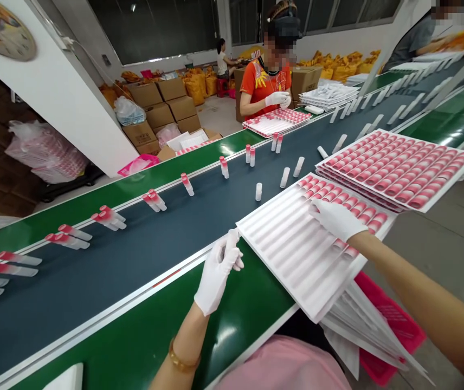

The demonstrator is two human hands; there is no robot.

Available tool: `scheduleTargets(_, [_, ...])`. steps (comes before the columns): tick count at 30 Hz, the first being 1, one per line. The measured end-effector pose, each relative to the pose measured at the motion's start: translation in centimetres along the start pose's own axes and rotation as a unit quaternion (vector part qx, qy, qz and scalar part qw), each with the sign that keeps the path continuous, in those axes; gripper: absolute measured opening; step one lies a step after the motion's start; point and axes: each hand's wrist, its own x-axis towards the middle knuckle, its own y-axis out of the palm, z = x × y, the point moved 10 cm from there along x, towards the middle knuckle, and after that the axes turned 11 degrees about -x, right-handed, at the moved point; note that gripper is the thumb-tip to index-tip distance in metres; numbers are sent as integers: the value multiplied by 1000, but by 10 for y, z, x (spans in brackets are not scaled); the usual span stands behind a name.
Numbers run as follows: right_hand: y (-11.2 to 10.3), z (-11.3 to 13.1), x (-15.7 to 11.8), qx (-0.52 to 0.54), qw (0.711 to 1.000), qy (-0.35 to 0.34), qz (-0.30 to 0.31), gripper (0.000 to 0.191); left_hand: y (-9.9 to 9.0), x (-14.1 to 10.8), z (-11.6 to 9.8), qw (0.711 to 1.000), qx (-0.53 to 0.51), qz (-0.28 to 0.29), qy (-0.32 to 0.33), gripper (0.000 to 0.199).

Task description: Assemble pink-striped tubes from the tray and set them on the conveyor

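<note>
My left hand [214, 279], in a white glove, is closed round a small white tube [231, 238] held upright over the near edge of the conveyor. My right hand [337, 221], also gloved, reaches over a white ridged tray [284, 249]. Its fingers are pressed together near the rows of pink-and-white pieces [352, 201] at the tray's far side; what they hold, if anything, is hidden. The near grooves of this tray hold no pieces. Just beyond it, a stack of trays has a filled tray [398, 165] on top.
Pink-topped white tubes [188, 184] stand along the far side of the dark conveyor [130, 260], with plain white tubes [284, 177] nearer me. Across the belt a person in an orange shirt [252, 84] handles another tray [276, 122]. A pink crate [394, 319] with white sheets sits below right.
</note>
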Motion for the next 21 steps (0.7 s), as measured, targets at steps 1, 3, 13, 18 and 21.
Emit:
scheduleTargets(1, [-3,11,-5,25,1000,-12,-5,16,-1,-3,2,1000,6,-7,0,46])
scheduleTargets(3, [-11,40,-18,82,995,-53,-10,21,-3,-8,2,999,32,-16,15,43])
scheduleTargets(13, [-86,197,-85,313,938,-149,-2,2,-5,-17,8,995,72,-14,71,29])
scheduleTargets(18, [-95,240,-97,257,939,-229,3,18,-13,-17,14,993,15,-23,115,27])
scheduleTargets(21, [-90,247,-97,240,941,-237,24,24,-21,-17,18,991,-11,-34,129,29])
